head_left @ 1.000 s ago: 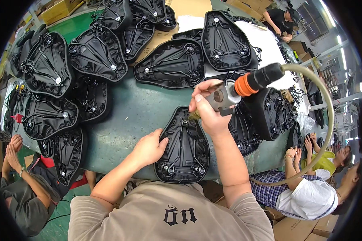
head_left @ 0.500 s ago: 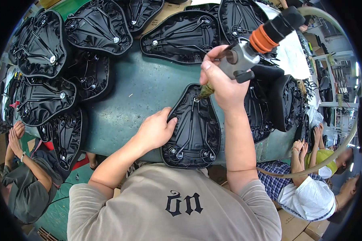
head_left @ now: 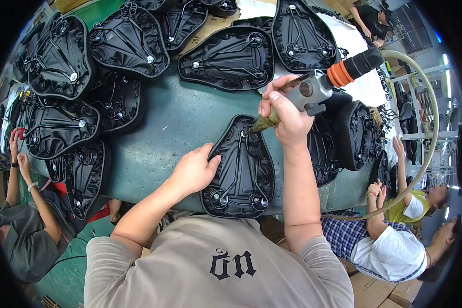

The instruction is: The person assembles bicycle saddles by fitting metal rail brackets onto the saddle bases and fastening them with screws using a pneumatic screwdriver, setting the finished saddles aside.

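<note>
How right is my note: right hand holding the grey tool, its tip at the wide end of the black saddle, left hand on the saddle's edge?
Only the end is wrong: the head view shows the grey tool with its tip at the narrow end of the black saddle. The right hand and left hand are as noted.

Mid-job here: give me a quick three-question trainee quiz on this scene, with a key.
1. Multiple choice: which hand holds the grey tool above the seat directly in front of the person? (a) left (b) right
2. True or false: that seat lies padded side up.
3. Fill in: the tool's tip is at the seat's ____ end.

Key:
1. (b), the right hand.
2. False; it lies upside down.
3. Narrow.
</note>
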{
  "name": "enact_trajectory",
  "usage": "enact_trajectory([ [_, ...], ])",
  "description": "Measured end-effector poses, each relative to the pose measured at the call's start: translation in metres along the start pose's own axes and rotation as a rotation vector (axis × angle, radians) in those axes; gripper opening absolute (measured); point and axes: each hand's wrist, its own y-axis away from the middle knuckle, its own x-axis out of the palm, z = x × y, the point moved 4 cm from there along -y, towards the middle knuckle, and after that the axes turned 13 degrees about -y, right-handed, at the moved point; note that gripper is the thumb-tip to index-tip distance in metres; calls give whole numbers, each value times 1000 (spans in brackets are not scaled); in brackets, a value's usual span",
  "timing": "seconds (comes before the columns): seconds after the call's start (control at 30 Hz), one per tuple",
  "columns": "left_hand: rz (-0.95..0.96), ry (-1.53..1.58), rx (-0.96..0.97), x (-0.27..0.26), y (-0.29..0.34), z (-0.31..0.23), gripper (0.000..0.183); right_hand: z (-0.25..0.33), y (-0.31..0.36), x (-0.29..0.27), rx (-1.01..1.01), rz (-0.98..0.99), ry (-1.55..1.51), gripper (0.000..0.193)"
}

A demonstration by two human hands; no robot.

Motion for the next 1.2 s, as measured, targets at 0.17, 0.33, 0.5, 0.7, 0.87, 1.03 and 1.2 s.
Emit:
enact_trajectory([
  [0.17, -25, -5, -16, 3, -1, 2, 46, -3, 3, 6, 16, 52, 62, 6],
  [0.33, -71, 10, -19, 5, 0, 4, 42, 2, 0, 5, 57, 42, 102, 4],
  [0.5, -24, 41, -36, 3, -1, 3, 43, 5, 2, 4, 47, 48, 88, 10],
  [0.7, -110, 165, -92, -2, 10, 21, 45, 56, 26, 21, -96, 124, -1, 41],
  [0.87, -288, 409, -313, -9, 42, 63, 55, 102, 62, 22, -179, 167, -81, 32],
  [1.03, -704, -502, 189, -79, 42, -10, 75, 82, 71, 24, -154, 149, -93, 29],
  [1.2, -486, -374, 617, -66, -21, -3, 43, 64, 47, 28, -140, 158, -136, 31],
])
